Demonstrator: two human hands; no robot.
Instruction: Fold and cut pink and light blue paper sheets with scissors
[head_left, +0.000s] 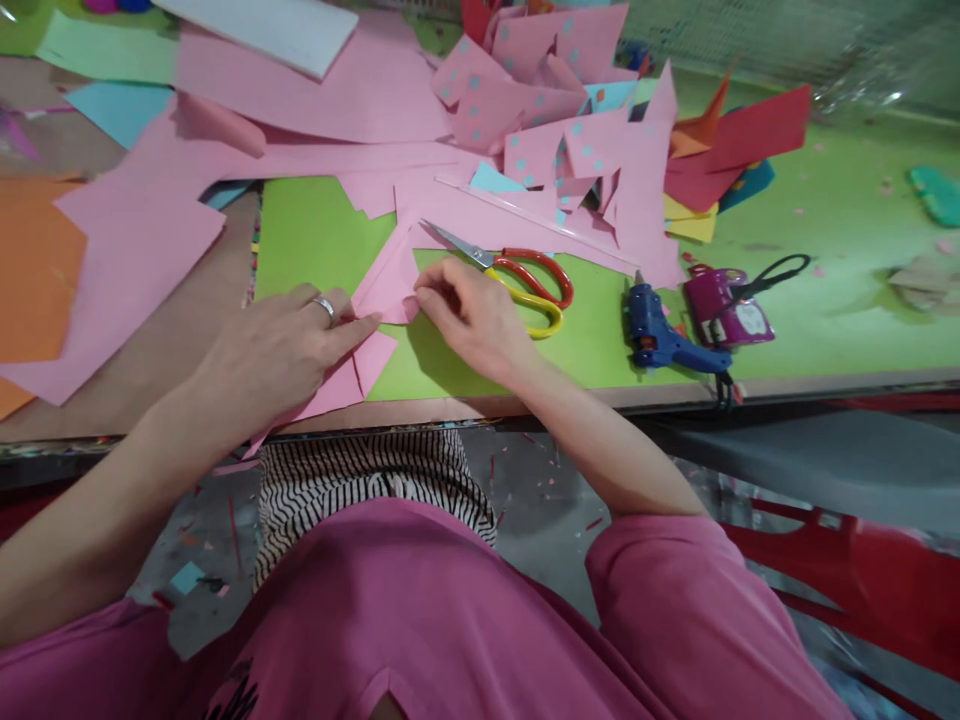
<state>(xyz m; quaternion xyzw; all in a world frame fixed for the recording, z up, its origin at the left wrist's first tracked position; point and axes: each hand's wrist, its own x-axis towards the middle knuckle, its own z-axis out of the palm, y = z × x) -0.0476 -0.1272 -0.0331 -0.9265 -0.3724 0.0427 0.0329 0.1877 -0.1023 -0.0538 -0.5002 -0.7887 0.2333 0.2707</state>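
A pink paper piece (390,290) lies on a green sheet (315,235) near the table's front edge. My left hand (281,350), with a ring on one finger, lies flat on the pink paper, fingers stretched out and pressing it down. My right hand (469,315) pinches a folded edge of the same pink paper between thumb and fingertips. Scissors (517,275) with red and yellow handles rest just beyond my right hand.
A blue glue gun (660,335) and a purple tape dispenser (724,305) sit to the right. Piles of pink, dotted, red and orange paper scraps (570,120) cover the back of the table. An orange sheet (34,270) lies at the left. Scraps litter the floor below.
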